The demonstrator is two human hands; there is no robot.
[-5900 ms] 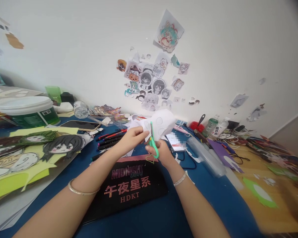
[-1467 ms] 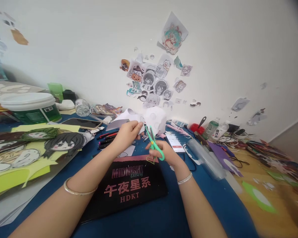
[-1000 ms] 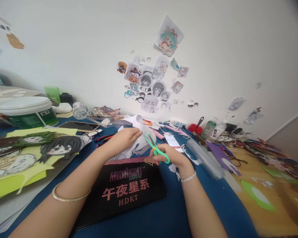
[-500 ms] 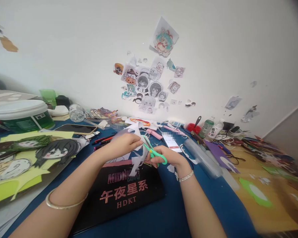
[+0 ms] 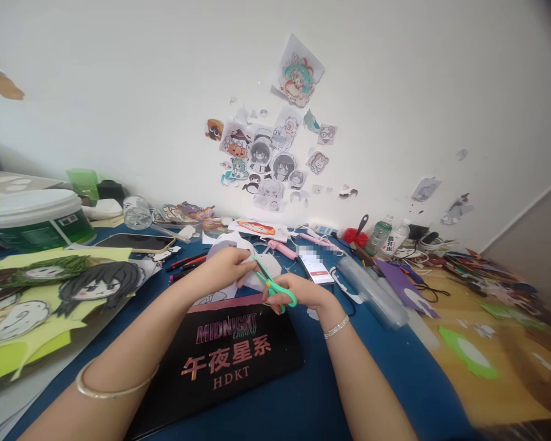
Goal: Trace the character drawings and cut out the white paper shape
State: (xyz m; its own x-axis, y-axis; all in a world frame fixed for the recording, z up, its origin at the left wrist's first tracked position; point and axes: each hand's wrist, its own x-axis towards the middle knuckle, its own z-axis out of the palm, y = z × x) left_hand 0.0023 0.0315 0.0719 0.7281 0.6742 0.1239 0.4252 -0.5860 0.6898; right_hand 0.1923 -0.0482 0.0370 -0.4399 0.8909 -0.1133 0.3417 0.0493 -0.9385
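Observation:
Green-handled scissors point(image 5: 275, 286) are held in my right hand point(image 5: 294, 291), its fingers in and around the handle loops. The blades point up and to the left, beside white paper point(image 5: 262, 269). My left hand point(image 5: 233, 268) pinches this paper at its left side, close to the blade tips. Part of the paper is hidden behind both hands. Below them a black folder-like item point(image 5: 224, 373) with pink lettering lies on the blue table surface point(image 5: 321, 392).
Yellow sheets with cartoon cutouts point(image 5: 94, 285) lie left, near a white-lidded tub point(image 5: 32, 214). Pens point(image 5: 186, 263) and a lit phone point(image 5: 314, 266) sit behind my hands. Rolled clear plastic point(image 5: 371, 291) and bottles point(image 5: 388, 237) stand or lie right.
The long white strips that hung over the black item are gone from above it, and its lettering shows fully. Both hands and the scissors have shifted slightly left and the view has turned a little.

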